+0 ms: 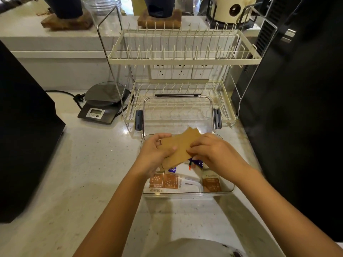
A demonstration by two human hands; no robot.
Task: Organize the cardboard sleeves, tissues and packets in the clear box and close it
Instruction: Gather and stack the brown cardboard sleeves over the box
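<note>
pale speckled counter. over the clear box at 6 o'clock, left hand and right hand both pinch cardboard sleeves; best squared flat, then lowered beside the packets.

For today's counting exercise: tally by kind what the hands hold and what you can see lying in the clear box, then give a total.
Cardboard sleeves, held by both hands: 1
Brown-printed packets in the clear box: 3
White tissue packs with blue print: 1
Total: 5 visible; more may lie hidden under the left hand and right hand.
</note>
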